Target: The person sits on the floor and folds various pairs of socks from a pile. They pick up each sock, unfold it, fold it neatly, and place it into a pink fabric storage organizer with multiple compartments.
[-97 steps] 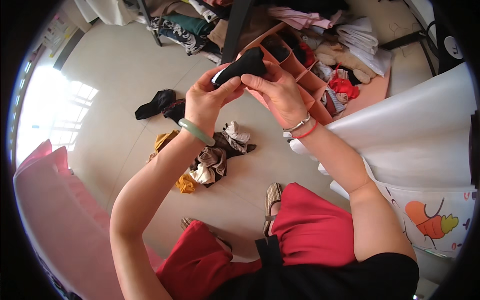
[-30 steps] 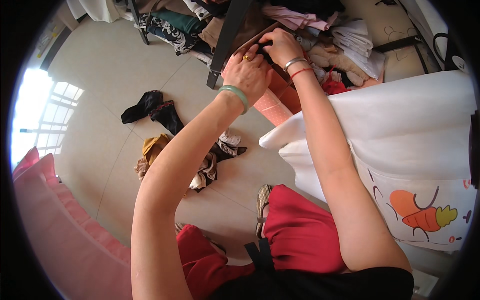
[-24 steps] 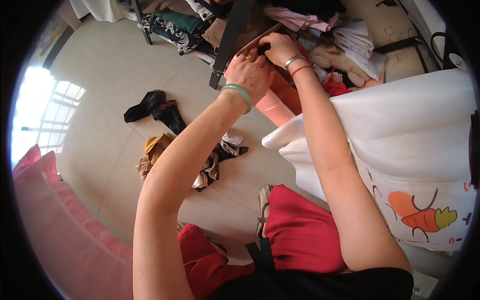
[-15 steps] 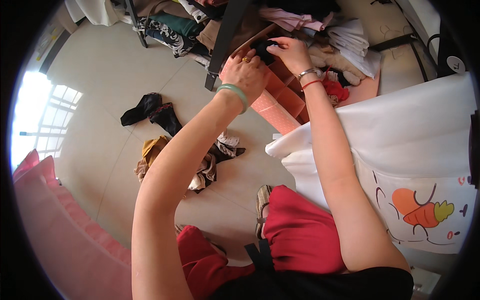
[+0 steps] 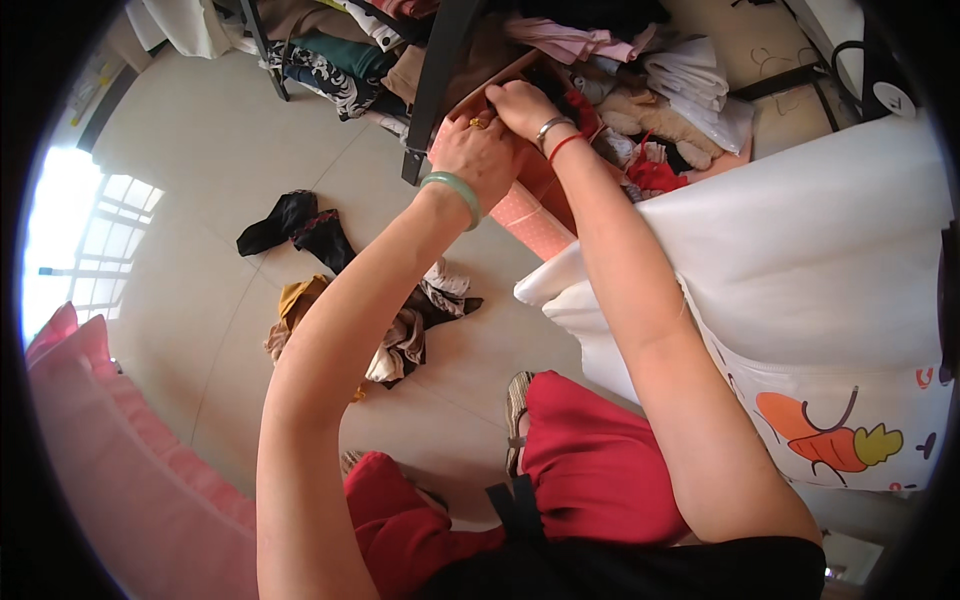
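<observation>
A pink dotted storage box [image 5: 532, 218] with inner compartments lies under both my hands. My left hand [image 5: 478, 158], with a gold ring and a green bangle at its wrist, bends its fingers down into the box's near left part. Its fingertips are hidden, and whatever they hold is out of sight. Close beside it, nearly touching, my right hand [image 5: 520, 106] wears a silver bracelet and a red cord. The fingers of that hand are pinched together over the compartments. What lies between them cannot be made out.
Folded clothes [image 5: 340, 72] fill a dark-framed rack [image 5: 445, 75] at the back. Right of the box lie a beige plush item [image 5: 650, 122] and a red cloth [image 5: 655, 175]. Black garments [image 5: 285, 222] and crumpled clothes [image 5: 405, 345] lie on the floor. White fabric [image 5: 800, 240] hangs at right.
My right hand has moved left and slightly down, close to my left hand. The black cloth seen at its fingers is now hidden. My view has shifted slightly.
</observation>
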Motion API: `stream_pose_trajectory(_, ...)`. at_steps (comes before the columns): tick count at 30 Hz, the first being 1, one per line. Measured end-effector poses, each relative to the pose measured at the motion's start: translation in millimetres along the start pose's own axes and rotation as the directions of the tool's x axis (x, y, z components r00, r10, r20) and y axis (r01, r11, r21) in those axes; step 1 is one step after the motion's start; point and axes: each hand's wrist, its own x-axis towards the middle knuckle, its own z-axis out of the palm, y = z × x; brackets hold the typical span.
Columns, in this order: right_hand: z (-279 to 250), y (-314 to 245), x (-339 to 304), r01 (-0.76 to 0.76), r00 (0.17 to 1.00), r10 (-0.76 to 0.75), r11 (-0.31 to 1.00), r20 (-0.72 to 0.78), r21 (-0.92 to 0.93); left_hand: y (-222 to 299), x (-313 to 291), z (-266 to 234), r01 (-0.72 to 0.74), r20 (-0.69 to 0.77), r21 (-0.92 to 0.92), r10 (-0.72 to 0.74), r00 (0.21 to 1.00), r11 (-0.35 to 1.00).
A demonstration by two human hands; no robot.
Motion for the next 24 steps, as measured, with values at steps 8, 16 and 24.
stream_pose_trajectory(8,-61.0,-17.7,-39.6,-0.197,0.98,0.173,0.842,0.096,0.502,-5.1,-5.8,3.1,-0.021,-0.069,0.062,0.025,0.997,0.998)
stream_pose_trajectory(16,-43.0,-17.3,-45.6,-0.267,0.963,0.137,0.608,0.232,0.748,-4.5,-2.8,13.6,-0.055,-0.151,0.05,0.062,0.987,0.997)
stream_pose_trajectory(24,-29.2,-21.7,-40.1,-0.239,0.968,0.2,0.575,0.148,0.782,-8.4,-2.9,12.6,-0.089,-0.158,0.037,0.094,0.983,0.995)
